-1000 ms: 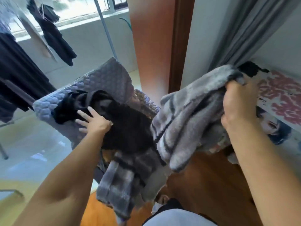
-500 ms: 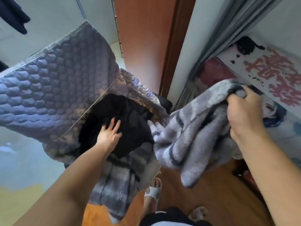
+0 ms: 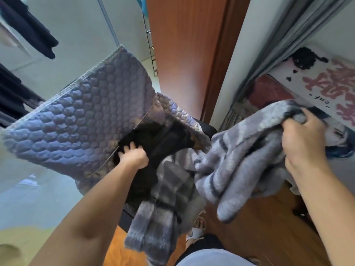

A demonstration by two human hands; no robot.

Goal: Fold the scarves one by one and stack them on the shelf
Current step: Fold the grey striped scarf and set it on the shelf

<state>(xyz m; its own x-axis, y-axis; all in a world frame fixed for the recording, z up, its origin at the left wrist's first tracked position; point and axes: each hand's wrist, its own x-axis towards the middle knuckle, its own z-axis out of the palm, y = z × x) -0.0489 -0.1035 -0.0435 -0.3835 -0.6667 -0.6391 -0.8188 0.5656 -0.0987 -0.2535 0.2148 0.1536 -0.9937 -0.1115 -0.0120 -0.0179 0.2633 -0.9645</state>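
Note:
My right hand (image 3: 305, 139) grips one end of a fluffy grey striped scarf (image 3: 236, 160), which hangs bunched in the air at the right. My left hand (image 3: 132, 156) digs its curled fingers into a black scarf (image 3: 163, 143) lying on a chair covered with a quilted grey-blue pad (image 3: 80, 120). Below the black scarf, a grey plaid scarf (image 3: 163, 204) droops over the chair's front edge. No shelf is in view.
A brown door (image 3: 184, 45) and its frame stand behind the chair. Grey curtains (image 3: 299, 25) hang at the upper right above a printed poster (image 3: 326, 87). Dark clothes (image 3: 28, 29) hang at the upper left. My sandalled foot (image 3: 196, 229) stands on the wooden floor.
My left hand went from lying flat on the black scarf to curling its fingers into it. The right hand has kept hold of the grey striped scarf. The camera has tilted downward.

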